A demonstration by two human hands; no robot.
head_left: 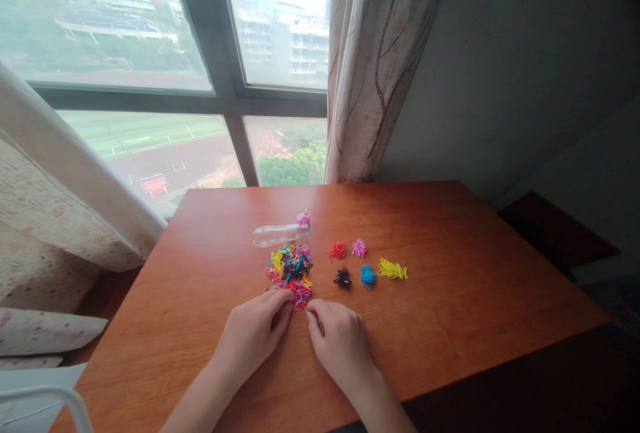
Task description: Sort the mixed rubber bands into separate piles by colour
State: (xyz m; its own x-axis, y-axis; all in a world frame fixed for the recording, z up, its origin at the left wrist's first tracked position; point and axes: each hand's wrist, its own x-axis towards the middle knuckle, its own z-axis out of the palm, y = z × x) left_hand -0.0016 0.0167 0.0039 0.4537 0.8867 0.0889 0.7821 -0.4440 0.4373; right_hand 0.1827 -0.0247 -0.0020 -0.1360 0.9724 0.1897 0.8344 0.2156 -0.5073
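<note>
A mixed pile of small colourful rubber bands [289,265] lies on the wooden table in front of me. My left hand [256,326] is closed at the pile's near edge, its fingertips touching the bands; what they pinch is too small to tell. Just right of it, my right hand [340,336] is curled with thumb and forefinger together, and anything between them is hidden. Sorted small heaps lie beyond my right hand: red bands [338,250], pink bands [359,248], black bands [343,278], blue bands [368,276] and yellow bands [393,269].
Behind the pile a clear plastic bottle [277,235] lies on its side, with a pink cap [303,218] beside its mouth. The wooden table [450,300] ends at a window and curtain [370,86]. A white curved rail [47,393] is at lower left.
</note>
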